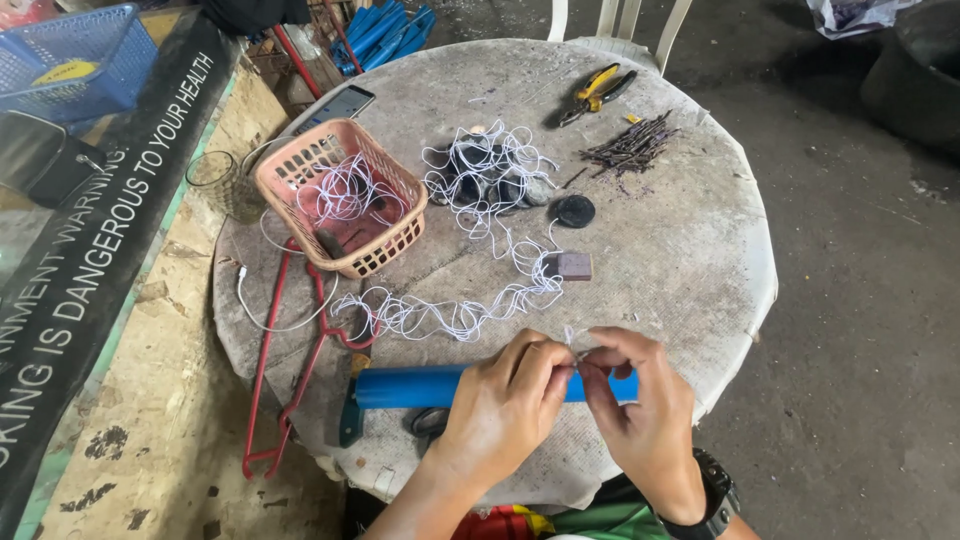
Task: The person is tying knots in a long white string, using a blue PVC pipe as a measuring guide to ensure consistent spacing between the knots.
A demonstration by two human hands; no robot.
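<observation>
Here the left hand (505,405) and right hand (645,415) both pinch white string (470,315) above a blue tube (410,387), basket (340,195) beyond.

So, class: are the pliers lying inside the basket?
No, the pliers lie on the table, apart from the basket.

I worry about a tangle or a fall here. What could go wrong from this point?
The white string lies in loose loops between both hands and the basket; pulling it may knot it or drag the small brown block. The blue tube lies near the table edge under the left hand and right hand; it might roll off.
</observation>
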